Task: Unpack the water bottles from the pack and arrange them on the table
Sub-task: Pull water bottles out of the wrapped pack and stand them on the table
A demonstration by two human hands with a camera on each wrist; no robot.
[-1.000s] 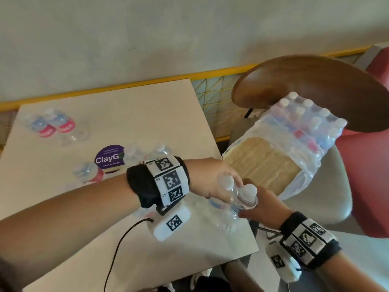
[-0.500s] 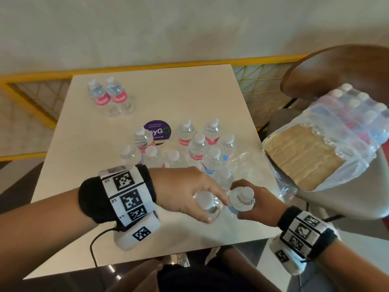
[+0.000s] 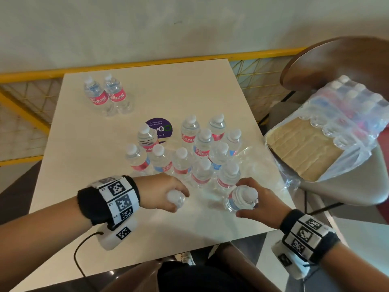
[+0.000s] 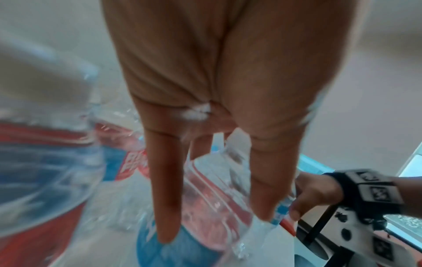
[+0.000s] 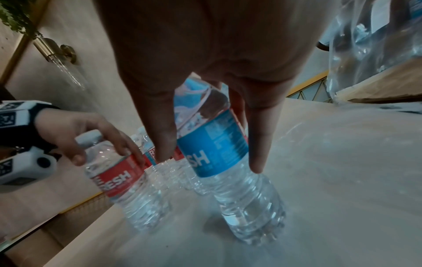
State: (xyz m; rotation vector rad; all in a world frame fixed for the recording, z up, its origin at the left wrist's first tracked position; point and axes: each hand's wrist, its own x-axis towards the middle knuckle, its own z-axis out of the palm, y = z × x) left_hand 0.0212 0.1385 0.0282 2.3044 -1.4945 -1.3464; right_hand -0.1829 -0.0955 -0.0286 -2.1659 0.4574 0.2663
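1. The left hand [image 3: 163, 191] grips a small water bottle [image 5: 124, 182] from above, fingers curled round its shoulder just under the white cap; its red label reads "…RESH". The bottle stands tilted on the table [image 3: 88, 157] near the front edge.
2. The right hand [image 3: 260, 204] holds a second bottle [image 5: 228, 162] the same way, fingers down either side of a blue label showing "…SH". Its base is at the tabletop, well apart from the left one.
3. Just behind both hands stands a cluster of bottles [image 3: 202, 148], upright, white-capped, with labels partly red and partly blue; "FRESH" reads on several.
4. Two more bottles [image 3: 105, 93] stand side by side at the far left of the table, red labels reading "RE FRESH".
5. A round purple sticker [image 3: 161, 128] lies on the table behind the cluster, partly hidden, with "yGO" legible; the small print is too fine to read.
6. The pack [image 3: 341, 114] lies on a chair [image 3: 347, 186] to the right, its clear wrap torn open, bare cardboard tray showing in front and rows of bottles at the back.
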